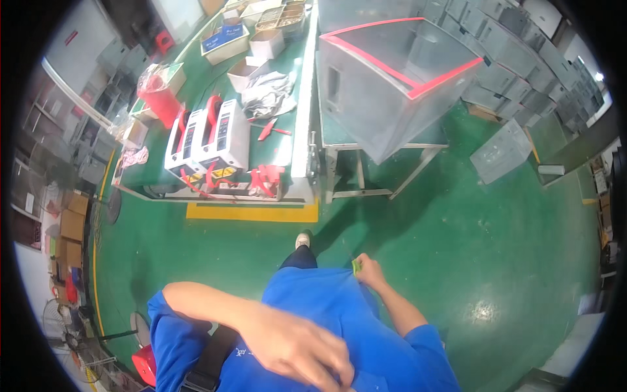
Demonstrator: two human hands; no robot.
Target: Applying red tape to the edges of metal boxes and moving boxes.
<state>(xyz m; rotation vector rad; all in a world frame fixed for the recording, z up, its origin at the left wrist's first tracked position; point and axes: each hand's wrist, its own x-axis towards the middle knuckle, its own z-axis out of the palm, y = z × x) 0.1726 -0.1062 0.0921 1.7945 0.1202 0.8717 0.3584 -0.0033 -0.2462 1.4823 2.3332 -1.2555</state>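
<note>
My left hand [297, 349] is bent across the front of my blue shirt [320, 300], close to the chest. Its fingers are curled together, and whatever they grip is hidden at the lower edge. Lower down on my right side, my right hand [371, 271] is closed around a small yellow-green object [356, 266] beside the shirt hem. Only part of that object shows, so its kind is unclear. Both hands are well apart from the workbench and the bin.
Ahead stands a green-topped workbench [222, 78] with two white devices [210, 140], red cables [264, 179] and a grey cloth [269, 93]. A grey bin [372, 85] with a red-taped rim sits on a stand [359, 194]. Stacked grey bins [503, 59] rise at far right.
</note>
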